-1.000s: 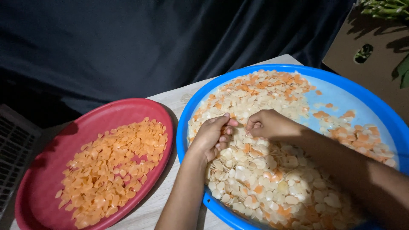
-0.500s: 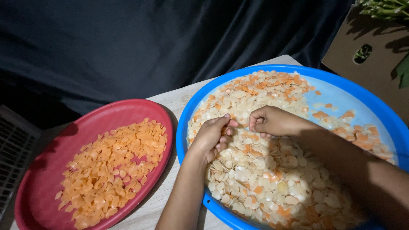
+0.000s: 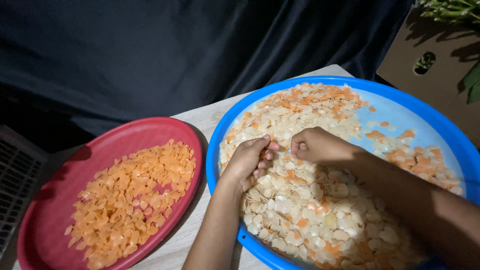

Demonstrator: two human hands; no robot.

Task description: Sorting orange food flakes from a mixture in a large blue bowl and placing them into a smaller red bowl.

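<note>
Dark cloth [image 3: 150, 55] hangs behind a pale worktop [image 3: 207, 117] that carries 2 round containers set side by side, rims close together.

Container 1: red tray [image 3: 150, 127], at 9 o'clock from the hands. It holds only orange chips [image 3: 130, 195], spread in a loose layer across its middle and near side.

Container 2: blue basin [image 3: 440, 125], at centre and 3 o'clock. It holds a mixed heap of pale chips [image 3: 300, 210] with scattered orange pieces among them. A denser orange patch lies at 12 o'clock, another along the rim at 3 o'clock. Bare blue floor shows between these 2 patches.

Left hand [image 3: 247, 160]: inside the basin near its 9 o'clock rim, resting on the heap. Its grip is loosely curled, fingertips bent down onto the chips; whether a chip is pinched cannot be told.

Right hand [image 3: 317, 145]: just beside the left, also on the heap. Its grip is pressed together, thumb against fingertips; the pinched item, if any, is hidden.

A cardboard box [image 3: 440, 75] with green leaves [image 3: 452, 7] stands at 2 o'clock. A grey grille [image 3: 15, 180] sits at the left edge.
</note>
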